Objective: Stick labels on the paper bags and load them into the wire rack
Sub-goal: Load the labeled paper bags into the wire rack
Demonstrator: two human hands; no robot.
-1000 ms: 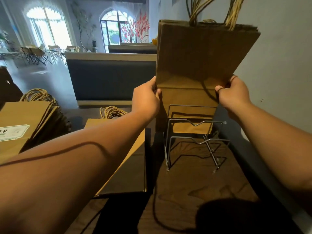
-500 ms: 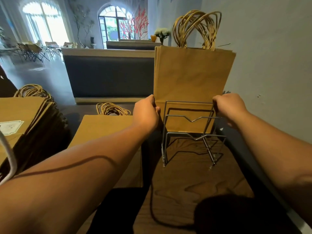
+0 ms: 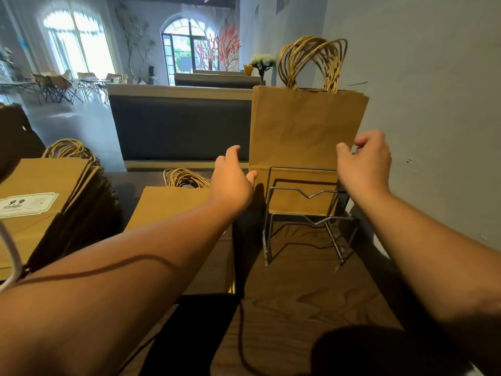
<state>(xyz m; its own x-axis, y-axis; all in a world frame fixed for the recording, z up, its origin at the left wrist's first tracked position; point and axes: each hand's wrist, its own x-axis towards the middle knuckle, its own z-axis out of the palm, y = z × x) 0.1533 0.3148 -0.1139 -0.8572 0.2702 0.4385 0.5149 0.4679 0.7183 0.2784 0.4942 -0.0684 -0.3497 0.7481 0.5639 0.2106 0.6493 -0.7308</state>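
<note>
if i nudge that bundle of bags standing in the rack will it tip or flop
The bags probably stay stiff: they are flat-folded, several together, and stand upright unbent. They may tip, since they rise well above the rack. Probably light for their size, being thin paper. Neither the left hand nor the right hand seems to grip them.

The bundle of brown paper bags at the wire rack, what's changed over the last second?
The bundle of brown paper bags came down from mid-air into the back slot of the metal wire rack and now stands upright. The left hand and right hand let go and opened. The flat bag stacks on the left stayed put.
</note>
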